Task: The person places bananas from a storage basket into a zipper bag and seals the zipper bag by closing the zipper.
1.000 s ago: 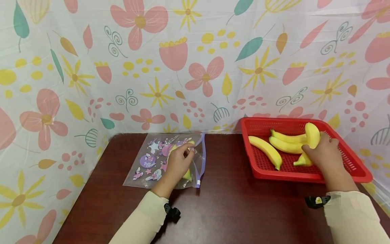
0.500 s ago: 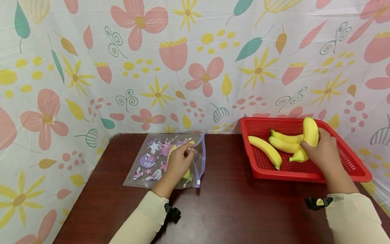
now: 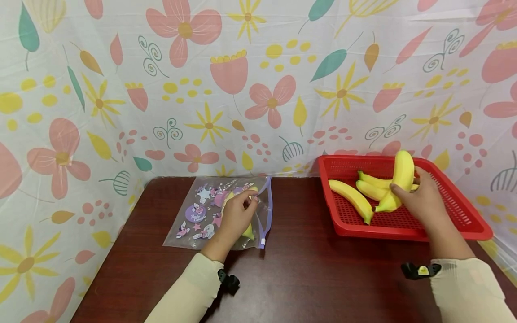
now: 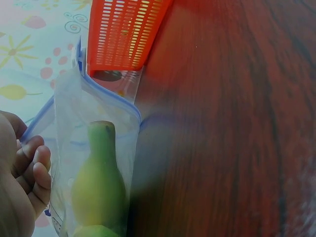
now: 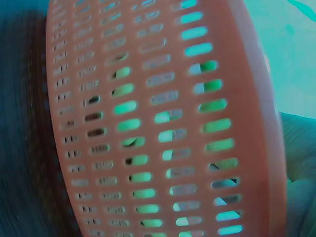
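Observation:
In the head view my right hand (image 3: 428, 199) grips a yellow banana (image 3: 402, 172), held tilted over the red plastic basket (image 3: 383, 233). Beneath and left of it, several other bananas (image 3: 352, 199) lie in the basket. My left hand (image 3: 236, 217) pinches the purple-edged mouth of a clear printed zip bag (image 3: 181, 224) lying on the table. The left wrist view shows the bag's mouth gaping and a banana (image 4: 98, 192) inside, its stem toward the opening. In the right wrist view the basket wall (image 5: 148, 123) hides most of the right hand.
The dark wooden table (image 3: 295, 269) runs between the bag and the basket. A flowered cloth (image 3: 274, 130) hangs behind and on both sides. The basket's raised rim stands around the bananas, and the bag's slider (image 3: 263, 242) is at its near corner.
My right hand has lifted the banana a little and moved it to the left over the basket. The left hand and the bag have stayed in place.

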Tool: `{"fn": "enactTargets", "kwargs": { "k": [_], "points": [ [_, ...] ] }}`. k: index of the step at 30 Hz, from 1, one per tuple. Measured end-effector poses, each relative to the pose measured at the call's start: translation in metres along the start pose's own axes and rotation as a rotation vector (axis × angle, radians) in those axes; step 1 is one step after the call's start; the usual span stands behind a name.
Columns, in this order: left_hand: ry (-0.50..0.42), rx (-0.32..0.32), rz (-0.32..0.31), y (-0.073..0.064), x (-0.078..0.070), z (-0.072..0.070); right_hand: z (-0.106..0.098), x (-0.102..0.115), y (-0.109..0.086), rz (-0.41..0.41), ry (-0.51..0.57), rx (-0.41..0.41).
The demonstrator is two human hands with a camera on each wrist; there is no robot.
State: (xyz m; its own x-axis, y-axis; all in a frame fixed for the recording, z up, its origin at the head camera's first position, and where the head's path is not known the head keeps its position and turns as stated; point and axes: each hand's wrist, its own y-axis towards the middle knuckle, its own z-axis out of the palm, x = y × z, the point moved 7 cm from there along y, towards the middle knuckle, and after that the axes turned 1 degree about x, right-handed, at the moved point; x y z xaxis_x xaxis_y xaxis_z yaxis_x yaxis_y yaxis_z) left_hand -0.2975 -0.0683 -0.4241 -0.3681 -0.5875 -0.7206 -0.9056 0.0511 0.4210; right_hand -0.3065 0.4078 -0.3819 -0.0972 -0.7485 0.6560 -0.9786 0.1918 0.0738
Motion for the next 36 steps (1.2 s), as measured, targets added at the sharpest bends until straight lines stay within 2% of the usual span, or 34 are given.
{"fn": "enactTargets", "kwargs": {
  "k": [7, 14, 26, 36],
  "points": [
    [-0.003, 0.007, -0.002, 0.001, 0.001, 0.001, 0.003, 0.012, -0.007, 0.006, 0.074, 0.007],
    [-0.004, 0.003, 0.002, 0.000, 0.000, 0.000, 0.009, 0.023, -0.011, -0.024, 0.121, 0.019],
    [-0.013, 0.007, 0.000, 0.000, 0.000, -0.001, 0.020, 0.038, -0.020, 0.028, 0.213, 0.073],
    [-0.014, 0.000, 0.003, 0.000, 0.000, -0.001, 0.027, 0.055, -0.025, -0.034, 0.261, 0.064]
  ]
}}
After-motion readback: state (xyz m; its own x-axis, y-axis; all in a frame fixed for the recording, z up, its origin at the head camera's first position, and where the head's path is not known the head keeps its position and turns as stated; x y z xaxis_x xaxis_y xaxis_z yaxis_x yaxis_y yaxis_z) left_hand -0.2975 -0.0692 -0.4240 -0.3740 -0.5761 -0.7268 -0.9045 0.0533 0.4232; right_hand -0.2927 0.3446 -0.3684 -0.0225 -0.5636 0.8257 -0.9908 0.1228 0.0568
